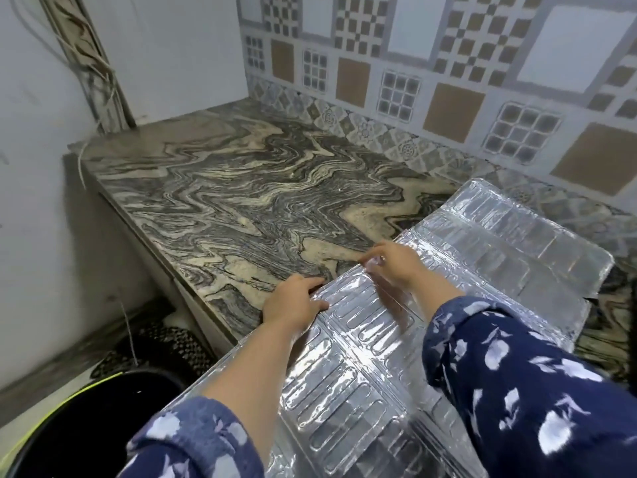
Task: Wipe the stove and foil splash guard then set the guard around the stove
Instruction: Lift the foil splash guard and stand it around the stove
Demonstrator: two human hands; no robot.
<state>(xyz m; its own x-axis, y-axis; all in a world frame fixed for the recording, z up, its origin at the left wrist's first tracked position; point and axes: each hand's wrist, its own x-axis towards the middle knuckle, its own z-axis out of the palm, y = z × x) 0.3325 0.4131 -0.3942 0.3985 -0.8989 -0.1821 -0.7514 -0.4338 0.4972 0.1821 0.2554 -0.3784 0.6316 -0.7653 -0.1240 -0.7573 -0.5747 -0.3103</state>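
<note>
A silver embossed foil splash guard (372, 357) lies partly folded over the counter's front edge, with more panels stretching to the right (537, 243). My left hand (293, 301) grips the guard's left edge, fingers curled over it. My right hand (393, 258) pinches the top edge of the near panel. No stove is in view.
The marbled stone counter (241, 194) runs along a patterned tile wall (448, 81). A black bucket with a yellow-green rim (86, 415) stands on the floor at lower left beside a black mesh mat (165, 346). White wires hang in the left corner (93, 63).
</note>
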